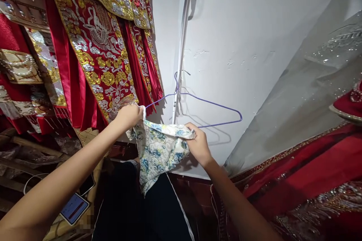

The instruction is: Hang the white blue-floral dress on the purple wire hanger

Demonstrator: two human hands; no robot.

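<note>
A purple wire hanger (210,102) hangs against the white wall by its hook. Over its left arm runs a strap of a white garment with a blue, green and yellow floral print (161,148). My left hand (130,116) is closed on the garment's upper left corner, at the strap by the hanger's left end. Pinched between the fingers of my right hand (198,143) is the folded top edge at the garment's right side. The hanger's right arm is bare. The garment's lower part hangs above my dark trousers.
Red costumes with gold and silver embroidery (106,49) hang at the left. Sheer sparkly fabric (283,105) and red beaded cloth (319,173) fill the right. Below left, a phone with a lit screen (74,208) rests on a bamboo seat (60,229).
</note>
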